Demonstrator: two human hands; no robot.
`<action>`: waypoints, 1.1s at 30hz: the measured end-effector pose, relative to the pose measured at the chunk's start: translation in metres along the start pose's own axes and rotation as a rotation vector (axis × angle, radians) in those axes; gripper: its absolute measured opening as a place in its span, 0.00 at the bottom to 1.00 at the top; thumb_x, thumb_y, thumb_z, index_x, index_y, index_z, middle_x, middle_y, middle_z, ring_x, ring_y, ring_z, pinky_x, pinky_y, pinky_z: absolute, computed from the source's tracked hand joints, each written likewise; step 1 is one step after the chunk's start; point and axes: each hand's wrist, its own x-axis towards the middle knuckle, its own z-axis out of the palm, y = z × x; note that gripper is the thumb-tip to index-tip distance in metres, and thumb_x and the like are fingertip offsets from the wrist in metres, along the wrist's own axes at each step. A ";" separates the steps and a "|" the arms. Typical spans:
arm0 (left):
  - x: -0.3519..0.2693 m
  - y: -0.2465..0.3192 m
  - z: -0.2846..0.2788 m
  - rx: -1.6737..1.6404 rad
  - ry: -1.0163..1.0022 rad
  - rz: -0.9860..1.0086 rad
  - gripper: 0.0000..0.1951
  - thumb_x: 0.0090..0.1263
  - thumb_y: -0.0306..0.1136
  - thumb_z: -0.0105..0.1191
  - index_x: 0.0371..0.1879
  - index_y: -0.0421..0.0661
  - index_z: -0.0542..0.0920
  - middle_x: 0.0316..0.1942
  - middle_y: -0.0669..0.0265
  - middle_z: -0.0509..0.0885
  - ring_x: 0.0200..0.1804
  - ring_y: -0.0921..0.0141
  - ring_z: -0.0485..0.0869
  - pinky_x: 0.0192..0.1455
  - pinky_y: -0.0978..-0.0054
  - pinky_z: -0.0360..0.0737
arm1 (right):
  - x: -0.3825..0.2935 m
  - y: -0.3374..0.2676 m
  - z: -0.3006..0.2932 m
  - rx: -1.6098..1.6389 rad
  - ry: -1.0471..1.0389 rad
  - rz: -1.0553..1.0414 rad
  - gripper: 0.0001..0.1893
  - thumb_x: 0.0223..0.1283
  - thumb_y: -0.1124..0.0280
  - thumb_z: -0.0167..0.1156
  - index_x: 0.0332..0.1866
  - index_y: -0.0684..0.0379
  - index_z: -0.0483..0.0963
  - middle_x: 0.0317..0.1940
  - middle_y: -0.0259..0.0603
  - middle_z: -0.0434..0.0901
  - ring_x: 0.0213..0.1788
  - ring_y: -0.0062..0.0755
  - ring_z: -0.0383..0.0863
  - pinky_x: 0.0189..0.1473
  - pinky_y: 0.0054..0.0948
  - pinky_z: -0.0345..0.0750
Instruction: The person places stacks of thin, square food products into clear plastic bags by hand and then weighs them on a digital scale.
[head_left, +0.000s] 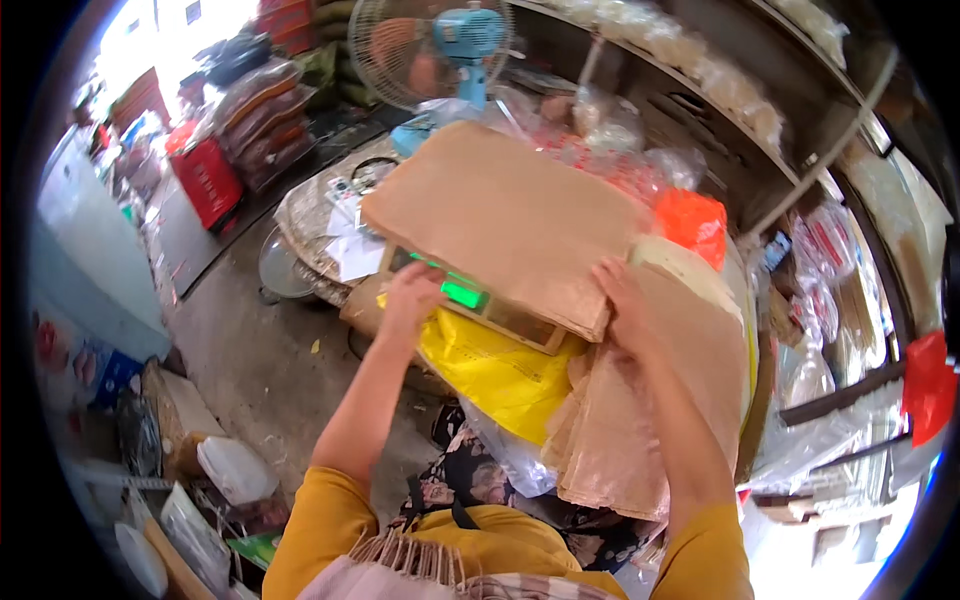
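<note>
A stack of brown paper sheets (502, 217) lies on a digital weighing scale (525, 321), whose front panel and lit green display show below the paper's near edge. My left hand (414, 291) is at the left part of that panel, beside the display; its fingertips are blurred. At the stack's right corner, my right hand (621, 300) touches the paper edge; whether it grips the sheets is unclear. Under my right forearm lies a second pile of brown paper (690, 337). A yellow plastic bag (495, 367) spreads below the scale's front.
Behind the stack stand a blue fan (471, 37) and an orange plastic bag (691, 225). White papers (354, 251) lie on the table's left part. A glass-like round lid (286, 262) is beside the table, with a red box (206, 180) farther left. Shelves hold bagged goods at the upper right.
</note>
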 end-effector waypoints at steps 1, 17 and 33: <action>-0.009 -0.007 0.007 -0.027 -0.040 -0.034 0.27 0.54 0.21 0.52 0.57 0.37 0.66 0.50 0.57 0.75 0.52 0.63 0.76 0.54 0.66 0.77 | -0.005 0.001 -0.003 0.004 0.033 0.065 0.31 0.50 0.86 0.43 0.63 0.53 0.68 0.64 0.47 0.65 0.69 0.45 0.58 0.71 0.40 0.54; -0.036 -0.048 0.055 -0.110 -0.199 -0.130 0.24 0.56 0.19 0.50 0.55 0.34 0.67 0.50 0.54 0.75 0.53 0.62 0.76 0.55 0.68 0.76 | -0.020 0.008 -0.004 1.030 0.138 0.849 0.19 0.60 0.66 0.60 0.53 0.64 0.70 0.46 0.40 0.77 0.42 0.30 0.79 0.41 0.28 0.77; -0.052 -0.004 0.056 -0.591 -0.113 -0.041 0.23 0.66 0.32 0.48 0.61 0.43 0.66 0.58 0.61 0.74 0.55 0.61 0.76 0.60 0.57 0.73 | -0.076 -0.075 -0.118 0.569 0.412 0.590 0.25 0.47 0.73 0.67 0.52 0.66 0.71 0.39 0.41 0.79 0.40 0.26 0.79 0.43 0.26 0.78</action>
